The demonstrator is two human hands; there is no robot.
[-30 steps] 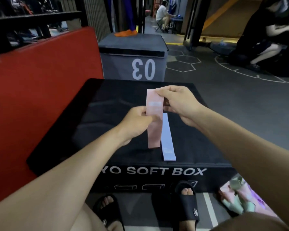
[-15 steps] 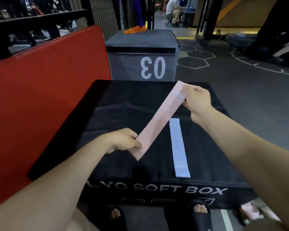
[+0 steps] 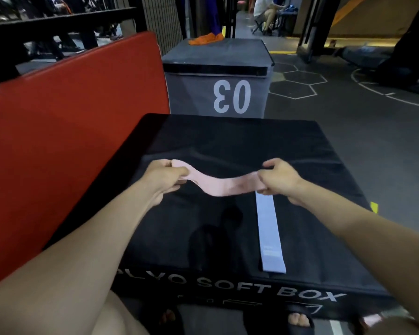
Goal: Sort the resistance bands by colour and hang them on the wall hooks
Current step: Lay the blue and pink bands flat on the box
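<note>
While both hands, left (image 3: pixel 166 176) and right (image 3: pixel 277 181), are pinching the pink band (image 3: pixel 221 187) by its ends above the box (image 3: pixel 228 141), the blue band (image 3: pixel 269 235) is lying under its right end. No hooks are showing, so hanging probably remains undone.

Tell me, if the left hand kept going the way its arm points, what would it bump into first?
Probably nothing close: the left hand, gripping the pink band, points over the black soft box toward the grey 03 box. Depth is unclear.
</note>
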